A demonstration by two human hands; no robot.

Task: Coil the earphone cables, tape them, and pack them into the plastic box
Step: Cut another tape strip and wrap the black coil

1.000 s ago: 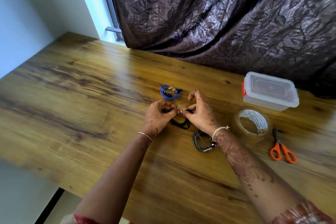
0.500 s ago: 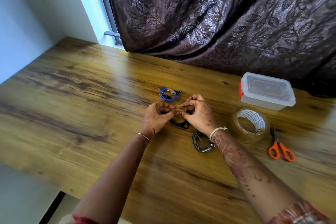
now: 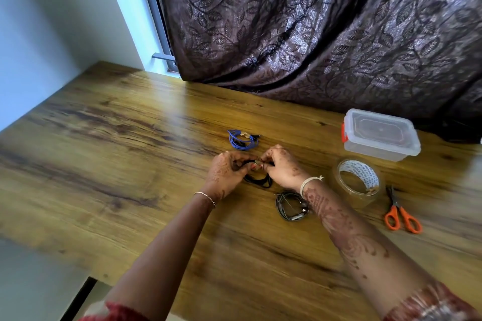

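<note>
My left hand (image 3: pixel 229 169) and my right hand (image 3: pixel 283 168) meet at the middle of the wooden table (image 3: pixel 130 164). Both pinch the top of a coiled black earphone cable (image 3: pixel 258 180), whose loop hangs below the fingers onto the table. A small pale strip, seemingly tape, sits between the fingertips. A coiled blue earphone cable (image 3: pixel 242 138) lies just beyond the hands. A dark grey coiled cable (image 3: pixel 290 206) lies beside my right wrist. The closed clear plastic box (image 3: pixel 380 135) with a red latch stands at the right. A clear tape roll (image 3: pixel 357 180) sits in front of it.
Orange-handled scissors (image 3: pixel 401 214) lie right of the tape roll. A dark patterned curtain (image 3: pixel 313 34) hangs along the table's far edge. The near table edge runs diagonally at lower left, with the floor beyond it.
The fingers of both hands have drawn closer together over the black coil. The view has tilted slightly upward. The other items have not moved.
</note>
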